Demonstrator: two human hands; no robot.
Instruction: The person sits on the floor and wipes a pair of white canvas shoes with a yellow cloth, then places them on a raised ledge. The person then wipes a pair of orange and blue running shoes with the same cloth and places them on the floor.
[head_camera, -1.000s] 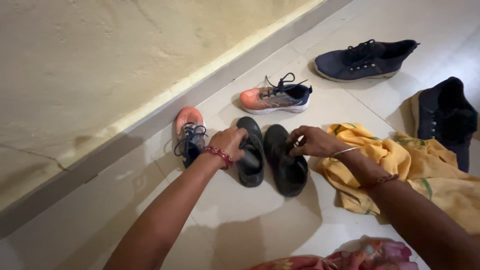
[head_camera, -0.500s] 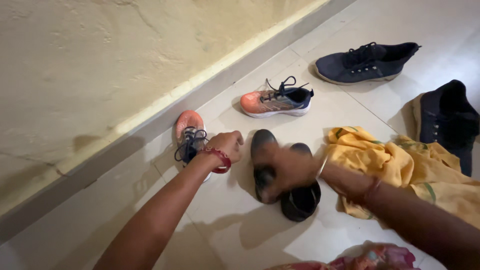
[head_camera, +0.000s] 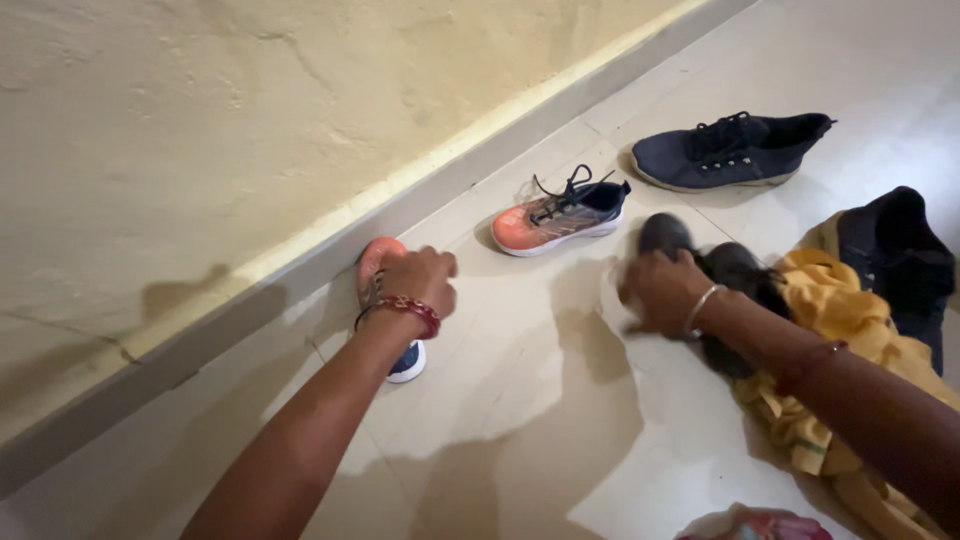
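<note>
Both black shoes (head_camera: 715, 275) have slid to the right since half a second ago, now lying against the yellow cloth (head_camera: 840, 330), and the left hand (head_camera: 418, 285) has come onto the orange shoe by the wall (head_camera: 385, 300). Its fingers curl over that shoe's laces, though whether they actually grip cannot be told. The right hand (head_camera: 662, 292) is blurred, fingers bent over the near side of the black pair, seemingly holding them; one toe pokes out far of the knuckles.

That dark, low-cut pair lies right of centre on the pale tiled floor (head_camera: 520, 400). The orange shoe under the left hand has a navy heel and white sole and lies close along the grey skirting of the rough cream wall (head_camera: 200, 130). Its mate (head_camera: 560, 212) lies farther off, between the hands. A navy sneaker (head_camera: 730, 150) lies far right, and another dark shoe (head_camera: 900, 260) rests on the cloth at the right edge.
</note>
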